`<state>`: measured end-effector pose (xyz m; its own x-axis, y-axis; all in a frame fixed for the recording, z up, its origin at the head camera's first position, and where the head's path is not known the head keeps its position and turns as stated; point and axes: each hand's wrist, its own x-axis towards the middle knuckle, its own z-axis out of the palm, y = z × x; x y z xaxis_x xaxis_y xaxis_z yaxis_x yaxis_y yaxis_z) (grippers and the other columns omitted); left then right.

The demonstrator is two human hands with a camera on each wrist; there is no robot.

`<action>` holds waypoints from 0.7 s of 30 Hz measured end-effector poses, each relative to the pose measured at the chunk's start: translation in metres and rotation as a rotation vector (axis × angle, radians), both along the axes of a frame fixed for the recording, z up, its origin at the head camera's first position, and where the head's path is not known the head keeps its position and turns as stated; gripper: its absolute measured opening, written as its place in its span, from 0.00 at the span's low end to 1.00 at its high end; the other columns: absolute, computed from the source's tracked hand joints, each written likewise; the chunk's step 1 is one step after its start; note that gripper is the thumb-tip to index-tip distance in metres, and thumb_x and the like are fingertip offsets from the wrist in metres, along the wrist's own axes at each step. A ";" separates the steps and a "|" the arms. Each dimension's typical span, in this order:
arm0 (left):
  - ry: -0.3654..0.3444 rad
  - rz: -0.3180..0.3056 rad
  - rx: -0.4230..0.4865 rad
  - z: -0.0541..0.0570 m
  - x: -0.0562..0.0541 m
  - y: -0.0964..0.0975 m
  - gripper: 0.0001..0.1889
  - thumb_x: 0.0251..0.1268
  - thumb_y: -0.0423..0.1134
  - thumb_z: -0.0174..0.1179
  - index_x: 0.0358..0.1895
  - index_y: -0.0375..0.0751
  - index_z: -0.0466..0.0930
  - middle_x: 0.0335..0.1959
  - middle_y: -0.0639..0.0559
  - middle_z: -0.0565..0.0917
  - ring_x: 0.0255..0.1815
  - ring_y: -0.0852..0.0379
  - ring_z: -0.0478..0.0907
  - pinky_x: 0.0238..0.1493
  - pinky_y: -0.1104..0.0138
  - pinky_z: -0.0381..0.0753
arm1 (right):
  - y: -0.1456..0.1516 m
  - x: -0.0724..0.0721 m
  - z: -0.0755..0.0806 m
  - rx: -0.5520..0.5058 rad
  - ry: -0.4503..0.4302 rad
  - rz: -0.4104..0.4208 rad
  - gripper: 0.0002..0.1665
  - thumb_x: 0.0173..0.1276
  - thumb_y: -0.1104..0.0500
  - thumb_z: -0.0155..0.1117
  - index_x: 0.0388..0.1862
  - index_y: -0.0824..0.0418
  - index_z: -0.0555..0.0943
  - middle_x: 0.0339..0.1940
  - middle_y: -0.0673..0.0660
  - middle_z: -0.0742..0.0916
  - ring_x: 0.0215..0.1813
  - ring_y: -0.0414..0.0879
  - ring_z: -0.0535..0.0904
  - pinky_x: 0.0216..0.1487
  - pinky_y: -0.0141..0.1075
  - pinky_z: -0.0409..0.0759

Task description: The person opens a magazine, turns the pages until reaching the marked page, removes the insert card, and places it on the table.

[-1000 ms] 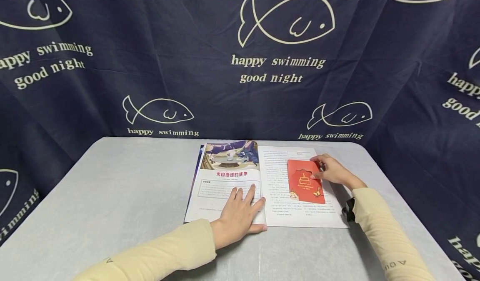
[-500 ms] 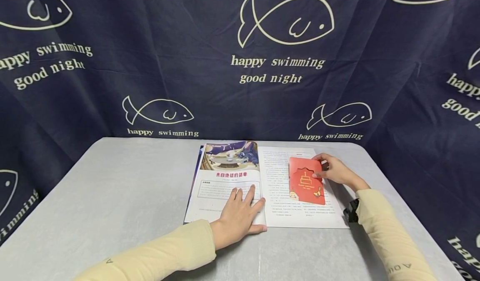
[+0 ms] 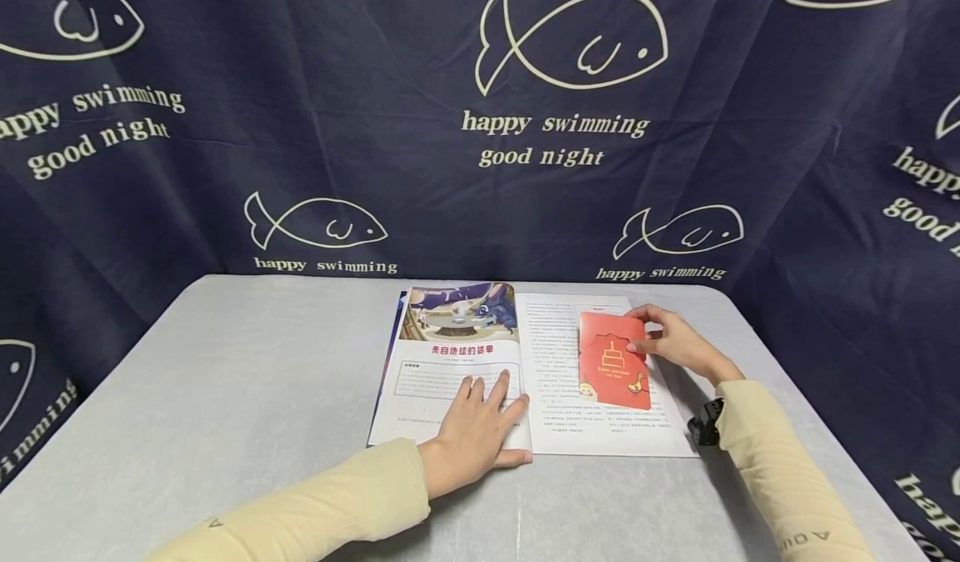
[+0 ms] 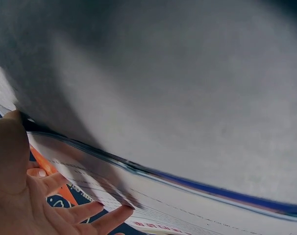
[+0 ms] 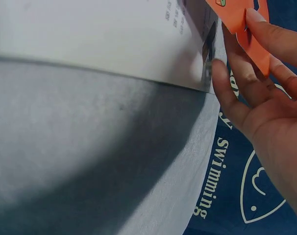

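An open magazine (image 3: 555,429) lies on the grey table, with a picture and red title on its left page. My left hand (image 3: 474,433) rests on that left page close to the spine, fingers spread and thumb at the lower edge. Over the right page my right hand (image 3: 671,341) pinches a red birthday card (image 3: 613,383) by its upper right edge, thumb on the front. The card carries a gold cake outline and a cut-out flap. In the right wrist view the card (image 5: 254,49) shows orange between thumb and fingers.
A grey cloth-covered table (image 3: 262,378) extends around the magazine. Behind it hangs a dark blue curtain (image 3: 427,128) printed with white fish and lettering. A black wrist device (image 3: 705,424) sits below the right sleeve.
The card's top edge has risen and shifted slightly right, with the right hand moving a little right too. The left hand stays in place on the page.
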<state>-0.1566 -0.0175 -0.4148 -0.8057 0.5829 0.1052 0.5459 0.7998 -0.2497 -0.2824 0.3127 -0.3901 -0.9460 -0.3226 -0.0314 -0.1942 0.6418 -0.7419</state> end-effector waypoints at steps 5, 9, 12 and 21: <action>-0.005 -0.011 0.013 0.001 0.000 -0.001 0.40 0.53 0.75 0.36 0.65 0.55 0.61 0.65 0.43 0.66 0.56 0.42 0.72 0.59 0.53 0.66 | 0.003 -0.001 0.000 -0.053 -0.040 -0.013 0.30 0.56 0.62 0.66 0.57 0.67 0.67 0.48 0.66 0.77 0.32 0.41 0.80 0.36 0.32 0.77; -0.012 -0.015 0.017 0.001 0.000 -0.002 0.40 0.53 0.75 0.37 0.65 0.54 0.61 0.65 0.43 0.66 0.56 0.42 0.72 0.59 0.53 0.66 | 0.005 -0.002 0.000 -0.081 -0.072 -0.023 0.31 0.57 0.62 0.65 0.58 0.67 0.66 0.49 0.67 0.77 0.33 0.41 0.81 0.38 0.32 0.78; -0.013 -0.018 0.020 0.000 0.000 -0.002 0.40 0.53 0.75 0.36 0.65 0.54 0.61 0.65 0.43 0.66 0.56 0.42 0.72 0.59 0.53 0.67 | 0.006 -0.002 0.001 -0.099 -0.069 -0.026 0.31 0.57 0.63 0.64 0.58 0.67 0.66 0.50 0.67 0.77 0.33 0.41 0.81 0.38 0.31 0.78; -0.019 -0.010 0.015 0.000 -0.001 -0.002 0.40 0.53 0.75 0.37 0.65 0.55 0.61 0.65 0.44 0.66 0.56 0.42 0.72 0.58 0.54 0.66 | 0.011 0.002 0.006 -0.107 -0.043 -0.029 0.31 0.58 0.62 0.64 0.59 0.66 0.66 0.54 0.68 0.74 0.35 0.40 0.80 0.39 0.30 0.78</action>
